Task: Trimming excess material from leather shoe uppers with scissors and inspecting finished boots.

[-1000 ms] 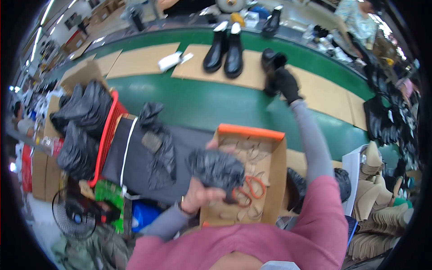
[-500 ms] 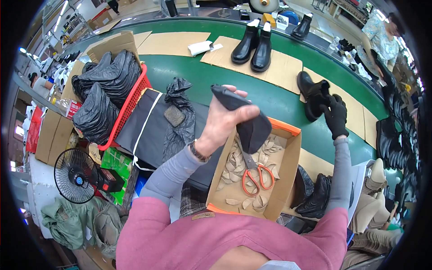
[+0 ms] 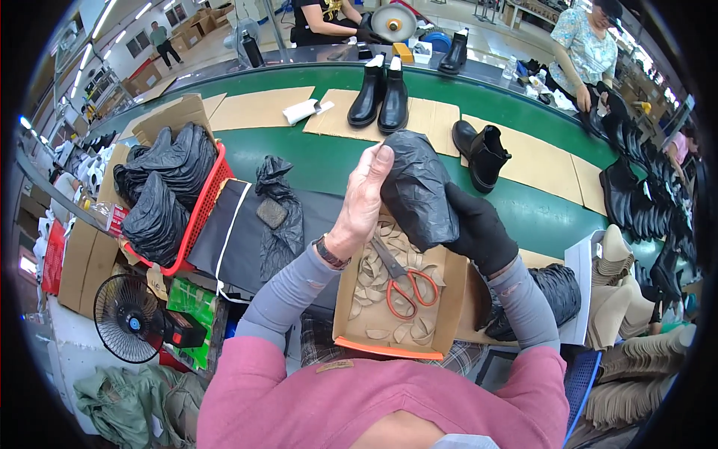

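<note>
A dark, rounded piece with a skin of thin, crinkled black plastic [image 3: 419, 187] is held up between my hands; what lies inside it is hidden. Bare, my left hand [image 3: 364, 196] presses its left side, the thumb pointing up. The black-gloved right hand [image 3: 482, 232] grips its lower right side. Just below them, a shallow cardboard box [image 3: 449, 314] with orange edging contains orange-handled scissors [image 3: 411, 288] and many curved beige scraps [image 3: 366, 277]. Beyond my right hand, black ankle boots [image 3: 482, 157] stand on cardboard on the green table.
A red basket [image 3: 202, 217] at left is heaped with black plastic-covered pieces [image 3: 161, 217]. A small fan [image 3: 131, 318] stands below it. Another boot pair [image 3: 379, 97] sits farther back. Beige stacked forms [image 3: 613, 299] crowd the right. Co-workers, one at a grinding wheel [image 3: 394, 24], work across the table.
My right hand has left the boots on the table and come in to the black piece. The left hand has turned the piece, which now shows its broad crinkled side. The view has shifted.
</note>
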`<action>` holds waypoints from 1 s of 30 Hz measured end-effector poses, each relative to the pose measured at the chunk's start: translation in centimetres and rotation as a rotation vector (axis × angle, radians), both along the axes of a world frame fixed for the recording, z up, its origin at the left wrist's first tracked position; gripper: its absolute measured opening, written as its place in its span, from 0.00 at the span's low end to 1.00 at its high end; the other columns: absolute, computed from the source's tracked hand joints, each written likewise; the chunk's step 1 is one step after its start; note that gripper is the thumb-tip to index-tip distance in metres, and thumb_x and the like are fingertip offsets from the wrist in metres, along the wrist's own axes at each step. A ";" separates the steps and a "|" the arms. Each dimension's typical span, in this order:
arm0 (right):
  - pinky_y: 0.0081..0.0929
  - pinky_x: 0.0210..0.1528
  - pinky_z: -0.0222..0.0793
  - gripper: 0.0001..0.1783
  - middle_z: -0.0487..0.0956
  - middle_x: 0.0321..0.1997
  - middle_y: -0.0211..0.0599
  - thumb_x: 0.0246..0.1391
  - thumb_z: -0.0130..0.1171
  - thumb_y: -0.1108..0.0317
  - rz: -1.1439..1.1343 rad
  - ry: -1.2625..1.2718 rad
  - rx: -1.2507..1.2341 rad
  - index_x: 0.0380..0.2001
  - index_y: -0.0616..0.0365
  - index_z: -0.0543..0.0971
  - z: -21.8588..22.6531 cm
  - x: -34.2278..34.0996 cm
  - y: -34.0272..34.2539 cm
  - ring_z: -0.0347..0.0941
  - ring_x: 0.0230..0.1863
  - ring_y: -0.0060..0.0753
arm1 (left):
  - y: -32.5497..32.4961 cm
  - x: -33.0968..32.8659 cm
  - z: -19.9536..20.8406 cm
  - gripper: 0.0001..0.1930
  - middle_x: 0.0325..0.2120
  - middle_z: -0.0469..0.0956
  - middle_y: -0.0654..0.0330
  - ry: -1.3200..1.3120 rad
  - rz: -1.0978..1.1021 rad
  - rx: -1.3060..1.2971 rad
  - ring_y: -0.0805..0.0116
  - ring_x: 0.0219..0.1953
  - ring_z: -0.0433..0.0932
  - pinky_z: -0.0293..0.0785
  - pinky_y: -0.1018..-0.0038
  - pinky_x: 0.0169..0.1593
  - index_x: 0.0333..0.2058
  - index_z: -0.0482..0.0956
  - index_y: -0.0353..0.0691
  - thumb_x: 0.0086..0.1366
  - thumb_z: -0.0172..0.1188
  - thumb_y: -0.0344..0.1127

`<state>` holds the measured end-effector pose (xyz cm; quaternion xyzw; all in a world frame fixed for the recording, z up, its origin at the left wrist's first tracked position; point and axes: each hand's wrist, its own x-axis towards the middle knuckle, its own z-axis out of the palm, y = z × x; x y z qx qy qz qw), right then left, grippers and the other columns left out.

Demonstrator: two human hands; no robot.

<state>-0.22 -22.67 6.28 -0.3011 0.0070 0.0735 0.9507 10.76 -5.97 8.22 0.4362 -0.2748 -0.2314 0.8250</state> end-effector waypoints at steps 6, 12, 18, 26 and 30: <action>0.53 0.57 0.69 0.38 0.69 0.60 0.51 0.62 0.46 0.43 0.182 -0.058 0.022 0.64 0.61 0.59 1.0 -2.8 2.0 0.72 0.56 0.46 | 0.8 -2.0 1.3 0.16 0.45 0.78 0.60 -0.096 -0.143 0.005 0.78 0.44 0.76 0.73 0.79 0.51 0.51 0.69 0.31 0.66 0.58 0.27; 0.39 0.52 0.73 0.42 0.72 0.55 0.46 0.50 0.64 0.50 -0.135 -0.079 -0.239 0.62 0.62 0.61 0.9 -5.8 3.5 0.75 0.50 0.41 | 0.7 -4.1 1.6 0.34 0.49 0.74 0.56 -0.329 -0.083 0.090 0.72 0.49 0.74 0.72 0.74 0.54 0.61 0.60 0.34 0.60 0.66 0.34; 0.21 0.40 0.72 0.43 0.78 0.44 0.38 0.43 0.68 0.70 -0.603 -0.098 -0.904 0.61 0.62 0.58 0.8 -5.5 4.8 0.76 0.40 0.24 | -0.9 -5.5 1.9 0.39 0.52 0.70 0.48 -0.224 0.003 0.078 0.60 0.55 0.72 0.72 0.66 0.56 0.61 0.55 0.34 0.56 0.69 0.30; 0.16 0.28 0.65 0.18 0.76 0.31 0.26 0.44 0.60 0.76 -0.555 -0.050 -0.679 0.42 0.60 0.76 0.3 -6.0 7.9 0.70 0.27 0.16 | -1.5 -6.4 1.2 0.22 0.43 0.77 0.52 -0.381 0.108 0.164 0.66 0.46 0.78 0.75 0.69 0.51 0.43 0.65 0.35 0.54 0.69 0.24; 0.14 0.24 0.59 0.14 0.74 0.23 0.22 0.42 0.61 0.76 -0.567 0.092 -0.480 0.37 0.59 0.77 -1.3 -7.3 8.8 0.67 0.24 0.13 | -1.5 -7.3 -0.6 0.21 0.39 0.79 0.56 -0.302 0.133 0.142 0.73 0.41 0.78 0.76 0.75 0.47 0.40 0.68 0.36 0.52 0.71 0.29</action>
